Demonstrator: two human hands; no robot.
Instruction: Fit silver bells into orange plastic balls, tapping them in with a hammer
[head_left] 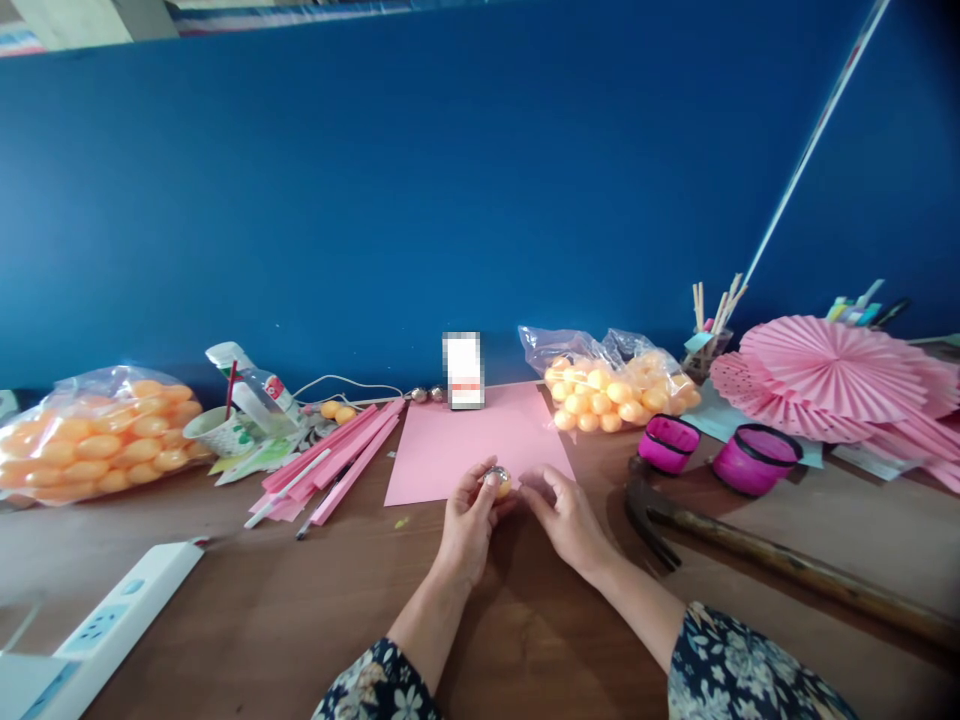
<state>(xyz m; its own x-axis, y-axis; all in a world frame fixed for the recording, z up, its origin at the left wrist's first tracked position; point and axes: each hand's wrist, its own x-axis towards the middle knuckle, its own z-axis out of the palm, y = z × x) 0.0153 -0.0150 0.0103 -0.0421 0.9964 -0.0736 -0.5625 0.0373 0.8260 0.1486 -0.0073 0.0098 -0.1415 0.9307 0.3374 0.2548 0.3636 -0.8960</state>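
Observation:
My left hand is closed around a small ball, silvery and shiny on top with a yellow-orange part showing below. Just to its right is my right hand, its thumb and fingers drawn together near the ball. Whatever those fingertips may pinch is too small or hidden to make out. Both hands are over the near edge of a pink paper sheet on the brown table. Two shiny silver balls rest by the sheet's far left corner.
An upright phone stands at the back. Bags of orange balls lie left and right. Pink paper strips and a power strip are leftward. A hammer, magenta rings and pink paper fans are rightward.

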